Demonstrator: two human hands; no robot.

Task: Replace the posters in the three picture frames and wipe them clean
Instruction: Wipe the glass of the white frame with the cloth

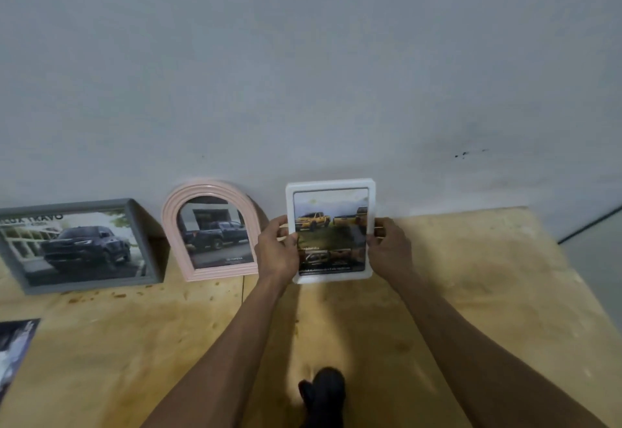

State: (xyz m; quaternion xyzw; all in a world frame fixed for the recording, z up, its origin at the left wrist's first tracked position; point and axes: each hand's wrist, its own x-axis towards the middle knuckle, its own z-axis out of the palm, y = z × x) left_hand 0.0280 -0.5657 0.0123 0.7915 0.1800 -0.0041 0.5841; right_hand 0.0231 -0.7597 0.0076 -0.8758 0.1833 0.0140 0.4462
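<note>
Both hands are on the white frame point(331, 230), which stands upright at the back of the wooden table point(471, 293), against the grey wall point(303, 57). Left hand point(276, 250) is closed around the left edge, thumb on the front face. Right hand point(387, 249) is closed around the right edge, fingers curled behind. Whether the bottom edge touches the table I cannot tell; it sits very low over it.

White frame: rounded corners, portrait format. The poster inside shows a yellow pickup and a darker one on grass, with smaller pictures and a text strip lower down. The text is too blurred to read.

2 more frames lean on the wall to the left. Just beside the left hand is the pink arched frame point(210, 230), with ribbed moulding and a dark pickup in front of a building. Further left is the grey frame point(79, 246), landscape format, tilted back, with a dark pickup seen head-on and mirrored lettering at the top.

A loose dark print point(15, 350) lies flat at the table's left edge, partly out of view. A dark cloth point(323, 390) sits on the table near me, between the forearms.
</note>
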